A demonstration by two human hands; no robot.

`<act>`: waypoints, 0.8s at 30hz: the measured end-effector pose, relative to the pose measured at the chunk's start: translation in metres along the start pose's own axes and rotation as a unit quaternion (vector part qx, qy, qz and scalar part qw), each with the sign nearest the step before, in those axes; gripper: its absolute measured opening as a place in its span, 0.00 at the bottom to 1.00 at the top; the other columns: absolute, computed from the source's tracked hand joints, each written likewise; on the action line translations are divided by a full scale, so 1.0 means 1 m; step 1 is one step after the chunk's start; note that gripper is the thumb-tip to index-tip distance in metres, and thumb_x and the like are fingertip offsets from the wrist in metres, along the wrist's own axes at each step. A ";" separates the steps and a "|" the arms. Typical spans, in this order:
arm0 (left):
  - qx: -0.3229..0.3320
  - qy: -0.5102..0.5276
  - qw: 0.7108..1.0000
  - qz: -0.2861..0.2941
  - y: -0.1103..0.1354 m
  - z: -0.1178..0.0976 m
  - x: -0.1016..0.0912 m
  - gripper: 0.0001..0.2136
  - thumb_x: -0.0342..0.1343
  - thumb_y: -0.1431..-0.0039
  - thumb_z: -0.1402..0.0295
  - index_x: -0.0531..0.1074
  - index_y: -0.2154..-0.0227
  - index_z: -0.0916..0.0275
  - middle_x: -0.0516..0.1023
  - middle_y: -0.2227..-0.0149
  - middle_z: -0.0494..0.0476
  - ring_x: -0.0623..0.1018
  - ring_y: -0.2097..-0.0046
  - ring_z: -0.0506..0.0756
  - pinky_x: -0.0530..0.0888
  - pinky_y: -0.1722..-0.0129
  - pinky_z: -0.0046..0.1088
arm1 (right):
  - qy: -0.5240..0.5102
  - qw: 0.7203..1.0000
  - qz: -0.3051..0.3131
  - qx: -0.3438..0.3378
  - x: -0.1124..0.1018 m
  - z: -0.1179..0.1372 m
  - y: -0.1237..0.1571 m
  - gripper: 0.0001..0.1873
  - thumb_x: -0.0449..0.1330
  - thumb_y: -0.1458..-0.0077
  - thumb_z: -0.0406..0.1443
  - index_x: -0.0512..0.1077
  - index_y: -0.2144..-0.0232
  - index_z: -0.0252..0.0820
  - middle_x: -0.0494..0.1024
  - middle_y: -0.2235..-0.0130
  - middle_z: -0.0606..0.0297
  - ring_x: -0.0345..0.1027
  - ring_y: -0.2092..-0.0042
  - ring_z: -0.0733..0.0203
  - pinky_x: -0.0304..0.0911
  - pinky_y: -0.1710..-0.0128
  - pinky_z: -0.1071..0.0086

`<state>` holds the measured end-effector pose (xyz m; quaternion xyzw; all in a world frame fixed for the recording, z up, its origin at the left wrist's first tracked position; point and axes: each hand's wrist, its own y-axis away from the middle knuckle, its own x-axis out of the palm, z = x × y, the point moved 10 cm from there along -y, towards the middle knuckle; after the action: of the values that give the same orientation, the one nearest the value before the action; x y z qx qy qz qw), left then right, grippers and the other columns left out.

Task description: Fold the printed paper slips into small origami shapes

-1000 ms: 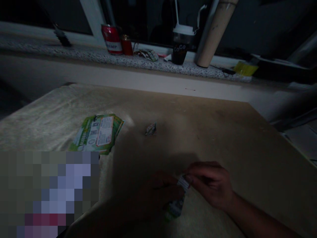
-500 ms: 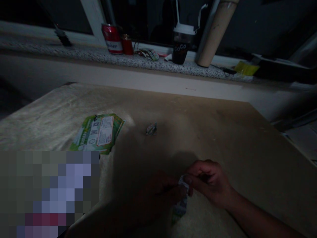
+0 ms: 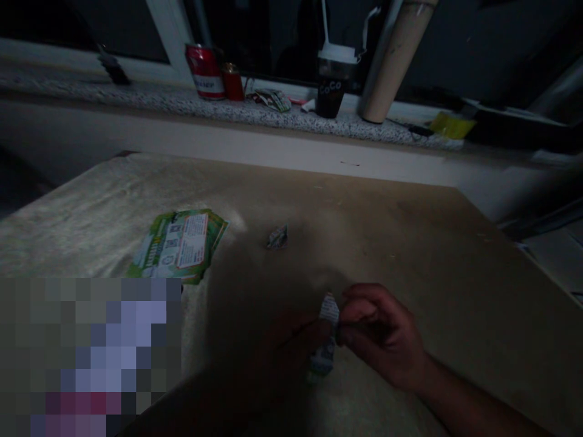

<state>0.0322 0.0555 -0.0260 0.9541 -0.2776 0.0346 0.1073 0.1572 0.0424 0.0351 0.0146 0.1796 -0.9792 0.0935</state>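
Observation:
My left hand (image 3: 298, 340) lies in deep shadow, its thumb pressed on a narrow folded paper (image 3: 330, 309). The paper stands upright with a pointed upper end, printed text and a green lower end. At its right edge my right hand (image 3: 385, 340) is curled, thumb and forefinger pinched together against the paper. Farther off on the table rests a small folded paper piece (image 3: 277, 237). To the left lies a stack of green printed leaflets (image 3: 182, 246).
The table (image 3: 410, 243) reaches to a wall under a granite sill (image 3: 159, 103). On the sill stand a red can (image 3: 204, 73), a smaller red can (image 3: 233, 83), crumpled paper (image 3: 271, 99), a lidded cup (image 3: 331, 85) and a thick tube (image 3: 394, 67). The lower left is pixelated.
The paper's pointed top now shows above my left thumb. My right fingers have shifted from its upper end to its right edge. The leaflets and small folded piece stay put.

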 end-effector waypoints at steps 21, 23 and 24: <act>-0.069 -0.040 0.992 -0.097 0.002 0.007 -0.016 0.21 0.57 0.43 0.45 0.70 0.77 0.59 0.67 0.76 0.50 0.67 0.70 0.55 0.65 0.70 0.31 | 0.234 0.954 0.067 -0.173 0.017 0.041 0.001 0.07 0.64 0.37 0.29 0.83 0.62 0.41 0.73 0.78 0.65 0.65 0.77 0.60 0.58 0.77 0.64; -0.009 -0.076 0.988 -0.135 0.005 -0.003 -0.028 0.20 0.53 0.36 0.48 0.72 0.73 0.60 0.72 0.72 0.52 0.70 0.67 0.56 0.69 0.64 0.32 | 0.181 0.977 0.028 -0.109 0.005 0.029 -0.004 0.05 0.66 0.38 0.32 0.83 0.63 0.43 0.73 0.76 0.66 0.66 0.75 0.61 0.57 0.78 0.66; 0.036 -0.102 0.984 -0.142 0.007 -0.014 -0.031 0.18 0.53 0.34 0.51 0.73 0.71 0.59 0.72 0.71 0.52 0.70 0.66 0.56 0.69 0.64 0.32 | 0.147 0.987 0.008 -0.070 -0.001 0.021 -0.006 0.03 0.68 0.39 0.33 0.84 0.64 0.43 0.73 0.75 0.66 0.66 0.75 0.63 0.57 0.78 0.68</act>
<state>0.0024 0.0686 -0.0153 0.9856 -0.1472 -0.0681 0.0479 0.1569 0.0402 0.0571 0.1531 0.2590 -0.9507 0.0748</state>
